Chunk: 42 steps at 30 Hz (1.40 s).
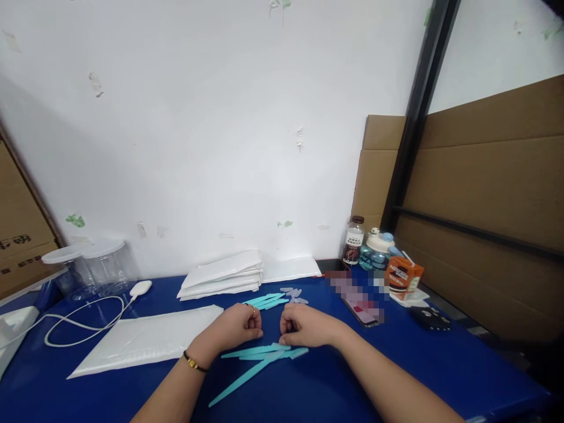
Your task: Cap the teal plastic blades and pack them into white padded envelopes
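Note:
My left hand (238, 326), a dark bracelet at its wrist, is closed with curled fingers over the blue table. Facing it, my right hand (306, 326) has its thumb and fingers drawn together. Whatever either hand pinches is hidden or too small to name. Just below them lie several slim teal sticks (240, 382) that look like eyebrow razors, their wide ends near my right thumb. A second bunch of teal sticks (268, 301) rests beyond the hands. Beside that bunch is a small pile of translucent pale caps (294, 294).
A white padded mailer (145, 341) lies at left, with stacked mailers (224, 273) behind. Clear jars (108, 267) and a white charger cable (83, 317) are far left. On the right are a phone (363, 311), a brown-lidded bottle (353, 241), an orange box (403, 276) and a black pouch (429, 318).

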### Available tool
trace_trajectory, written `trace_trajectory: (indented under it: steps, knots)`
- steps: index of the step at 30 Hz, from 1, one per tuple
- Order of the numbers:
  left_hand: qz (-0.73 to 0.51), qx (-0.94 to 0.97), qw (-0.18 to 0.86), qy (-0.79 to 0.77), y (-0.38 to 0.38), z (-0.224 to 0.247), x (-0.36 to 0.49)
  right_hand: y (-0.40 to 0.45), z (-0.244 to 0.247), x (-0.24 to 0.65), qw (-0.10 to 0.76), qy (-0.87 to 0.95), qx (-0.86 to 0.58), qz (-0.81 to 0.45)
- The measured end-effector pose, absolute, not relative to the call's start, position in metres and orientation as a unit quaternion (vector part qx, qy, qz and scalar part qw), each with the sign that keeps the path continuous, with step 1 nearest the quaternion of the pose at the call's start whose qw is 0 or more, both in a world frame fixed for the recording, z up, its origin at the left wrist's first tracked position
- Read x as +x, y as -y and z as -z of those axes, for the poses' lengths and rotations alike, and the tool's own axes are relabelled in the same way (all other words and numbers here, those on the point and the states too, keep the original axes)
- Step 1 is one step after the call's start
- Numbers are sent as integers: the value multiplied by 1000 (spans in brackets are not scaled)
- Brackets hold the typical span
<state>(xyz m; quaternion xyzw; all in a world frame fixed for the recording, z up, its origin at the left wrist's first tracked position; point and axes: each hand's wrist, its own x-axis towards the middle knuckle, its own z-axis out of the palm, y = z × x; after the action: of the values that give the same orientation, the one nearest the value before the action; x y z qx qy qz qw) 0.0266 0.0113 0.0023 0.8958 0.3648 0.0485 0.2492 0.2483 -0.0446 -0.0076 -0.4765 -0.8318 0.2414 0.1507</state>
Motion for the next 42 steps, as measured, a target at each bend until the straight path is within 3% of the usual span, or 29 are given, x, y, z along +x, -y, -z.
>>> trace_trajectory:
  steps: [11, 17, 28, 33, 37, 42]
  knots:
    - [-48, 885, 254, -387, -12, 4, 28, 40, 15, 246, 180, 807, -530, -187]
    - [-83, 897, 189, -390, -19, -2, 26, 40, 11, 251, 160, 819, -526, -164]
    - [-178, 856, 126, -469, -39, 3, 19, 24, 5, 291, 269, 753, -584, -138]
    - [-171, 870, 203, -416, -22, -2, 25, 46, -6, 282, 161, 829, -459, -276]
    - [-123, 885, 278, -353, -7, -3, 31, 52, -5, 269, 93, 863, -441, -228]
    - [-102, 890, 292, -336, 1, 0, 38, 49, 0, 260, 115, 867, -461, -148]
